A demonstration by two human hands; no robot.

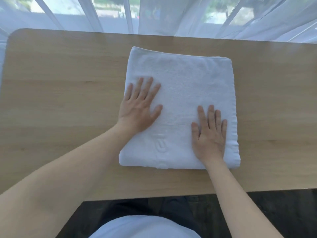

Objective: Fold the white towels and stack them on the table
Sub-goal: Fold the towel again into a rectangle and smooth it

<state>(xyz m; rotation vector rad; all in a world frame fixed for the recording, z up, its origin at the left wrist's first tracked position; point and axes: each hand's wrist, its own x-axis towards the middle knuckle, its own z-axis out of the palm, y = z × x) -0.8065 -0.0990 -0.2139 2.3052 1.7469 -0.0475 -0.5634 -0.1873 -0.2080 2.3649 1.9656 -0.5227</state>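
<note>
while both palms press flat, fingers straight, the left hand (139, 107) and right hand (209, 134) pin the folded white towel (180, 93) mid-table (60, 100), its long axis running away from the person.

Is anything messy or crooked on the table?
Nothing stands out. The folded white towel lies flat on the wooden table, its edges fairly even, turned only slightly against the table's edge. The left hand and right hand rest flat on it. Nothing spilled or torn shows.

No legible text; towel (180, 93) embossing unreadable
</note>
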